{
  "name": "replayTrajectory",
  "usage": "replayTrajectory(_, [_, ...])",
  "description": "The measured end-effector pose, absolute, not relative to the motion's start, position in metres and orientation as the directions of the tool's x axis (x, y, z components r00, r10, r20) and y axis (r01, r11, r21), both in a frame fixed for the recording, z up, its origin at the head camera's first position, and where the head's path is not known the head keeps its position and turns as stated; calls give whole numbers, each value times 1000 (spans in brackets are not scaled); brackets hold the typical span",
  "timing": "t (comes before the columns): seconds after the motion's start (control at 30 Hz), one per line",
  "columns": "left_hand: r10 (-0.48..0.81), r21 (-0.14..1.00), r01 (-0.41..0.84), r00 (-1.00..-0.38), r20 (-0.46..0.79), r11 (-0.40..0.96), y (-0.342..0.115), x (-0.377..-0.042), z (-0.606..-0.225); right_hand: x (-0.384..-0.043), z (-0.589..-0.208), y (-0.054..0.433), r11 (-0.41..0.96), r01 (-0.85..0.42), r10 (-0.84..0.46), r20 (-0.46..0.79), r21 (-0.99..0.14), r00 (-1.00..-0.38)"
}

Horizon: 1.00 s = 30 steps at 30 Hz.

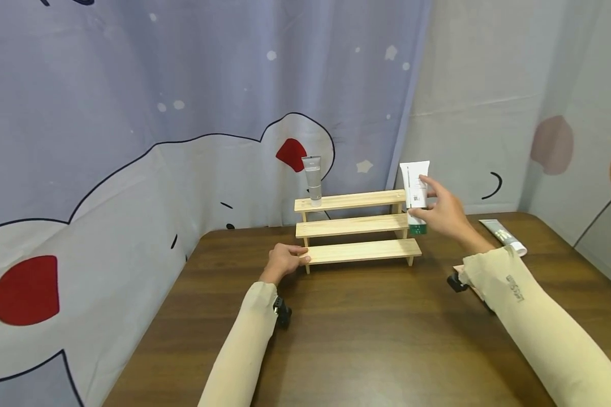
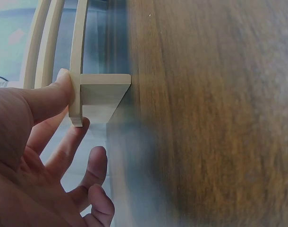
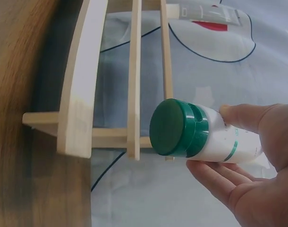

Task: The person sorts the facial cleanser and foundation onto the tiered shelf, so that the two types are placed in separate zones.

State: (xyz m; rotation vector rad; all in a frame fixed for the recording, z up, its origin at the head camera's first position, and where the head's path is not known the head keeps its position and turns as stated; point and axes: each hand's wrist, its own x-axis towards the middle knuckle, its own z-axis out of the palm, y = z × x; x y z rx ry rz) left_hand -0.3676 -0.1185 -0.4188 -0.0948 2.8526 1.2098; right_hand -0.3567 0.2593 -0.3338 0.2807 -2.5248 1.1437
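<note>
A three-step wooden display rack (image 1: 358, 251) stands toward the back of the table. My left hand (image 1: 283, 260) is at the left end of its lowest board, thumb on top and a fingertip against the board's end (image 2: 76, 106). To the right of the rack, my right hand (image 1: 445, 212) grips a white squeeze tube (image 1: 414, 183) between thumb and fingers. Its green cap (image 3: 174, 128) points down, in front of the right ends of the upper boards. A grey tube (image 1: 313, 176) stands cap-down at the left of the top board.
Another grey tube (image 1: 504, 236) with a white cap lies on the table at the right, beyond my right forearm. A pinkish flat thing (image 1: 476, 288) is partly hidden under that sleeve. A patterned curtain (image 1: 224, 102) hangs behind the brown table (image 1: 356, 339).
</note>
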Motion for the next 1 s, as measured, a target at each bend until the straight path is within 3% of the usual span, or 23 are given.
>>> replayTrajectory(0.43, [-37,692,-62,-998,-51,720,-122,-367,-419,-371,-330,225,525,-415,-70,449,-743,-891])
replayTrajectory(1.0, [-49,689,-76,-997,-60,721,-118,-365,-418,-383,-332,206,519,-420,-46,467,-744,-883])
